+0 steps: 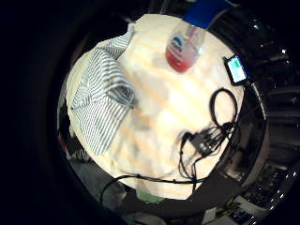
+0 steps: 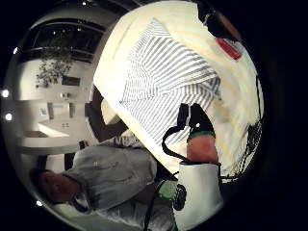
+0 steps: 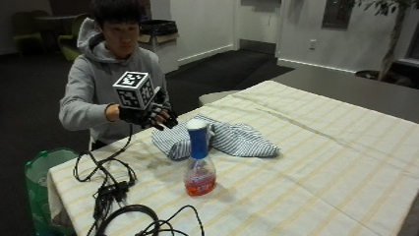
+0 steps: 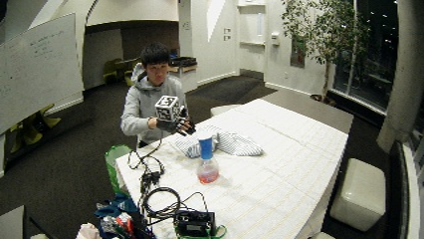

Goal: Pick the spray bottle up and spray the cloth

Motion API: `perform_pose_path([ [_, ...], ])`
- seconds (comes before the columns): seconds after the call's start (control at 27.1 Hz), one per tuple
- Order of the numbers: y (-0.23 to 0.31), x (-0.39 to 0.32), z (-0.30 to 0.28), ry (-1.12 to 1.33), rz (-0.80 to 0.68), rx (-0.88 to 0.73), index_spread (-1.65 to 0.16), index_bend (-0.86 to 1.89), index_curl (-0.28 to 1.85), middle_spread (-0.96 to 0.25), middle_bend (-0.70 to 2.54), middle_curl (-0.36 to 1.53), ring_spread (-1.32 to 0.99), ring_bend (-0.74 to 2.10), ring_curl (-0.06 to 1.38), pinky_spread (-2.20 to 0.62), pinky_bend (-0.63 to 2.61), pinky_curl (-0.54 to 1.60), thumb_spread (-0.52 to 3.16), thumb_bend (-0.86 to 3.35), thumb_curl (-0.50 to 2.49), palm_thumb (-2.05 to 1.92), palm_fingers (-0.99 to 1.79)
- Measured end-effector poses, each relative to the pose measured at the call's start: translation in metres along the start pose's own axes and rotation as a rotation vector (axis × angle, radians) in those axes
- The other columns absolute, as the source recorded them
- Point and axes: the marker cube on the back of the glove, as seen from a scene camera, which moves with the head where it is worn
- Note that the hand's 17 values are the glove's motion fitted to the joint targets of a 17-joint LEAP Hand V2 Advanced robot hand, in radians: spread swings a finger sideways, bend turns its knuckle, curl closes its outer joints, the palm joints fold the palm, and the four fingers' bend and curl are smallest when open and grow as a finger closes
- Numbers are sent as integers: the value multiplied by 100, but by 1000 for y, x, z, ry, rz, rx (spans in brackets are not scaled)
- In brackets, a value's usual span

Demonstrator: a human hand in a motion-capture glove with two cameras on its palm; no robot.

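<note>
A green bin (image 3: 39, 169) stood just off the desk's (image 3: 327, 162) left near corner. The gloved right hand (image 3: 149, 116) hung in the air above the desk's left edge, its fingers (image 3: 167, 121) loosely curled and grasping nothing, apart from every item. Below it, black cables (image 3: 108, 189) trailed along the near-left edge. To the right of the hand, the striped cloth (image 3: 223, 140) lay crumpled on the yellow-striped tablecloth. The spray bottle (image 3: 198, 160), blue-topped with red liquid, stood upright nearer than the cloth, close to it, with bare tablecloth around it. Rightward, the desk stretched uncluttered to its far edge.
</note>
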Motion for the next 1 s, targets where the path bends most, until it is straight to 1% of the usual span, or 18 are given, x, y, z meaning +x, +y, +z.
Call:
perform_pose_path([
  [0.15, 4, 35, -9, -38, 67, 71, -31, 17, 37, -9, 28, 34, -1, 19, 24, 23, 17, 24, 96, 9, 46, 81, 53],
  [0.22, 2, 54, -12, -65, 105, 104, -31, 11, 35, -9, 29, 35, -1, 20, 25, 23, 20, 25, 96, 7, 46, 82, 49],
  [0.33, -4, 81, -12, -137, 165, 159, -32, 2, 31, -8, 26, 35, 0, 22, 26, 23, 29, 29, 94, 3, 46, 81, 34],
  [0.44, -13, 101, -9, -247, 206, 215, -33, 1, 28, -7, 22, 34, 0, 23, 27, 23, 37, 32, 93, 0, 46, 80, 22],
  [0.74, -53, 131, 0, -517, 247, 312, -37, 4, 19, -8, 21, 34, 0, 26, 28, 23, 49, 36, 91, -3, 45, 78, 5],
  [1.0, -97, 139, 9, -689, 242, 317, -39, 9, 16, -15, 18, 33, -3, 30, 28, 22, 54, 37, 89, -3, 45, 78, -2],
])
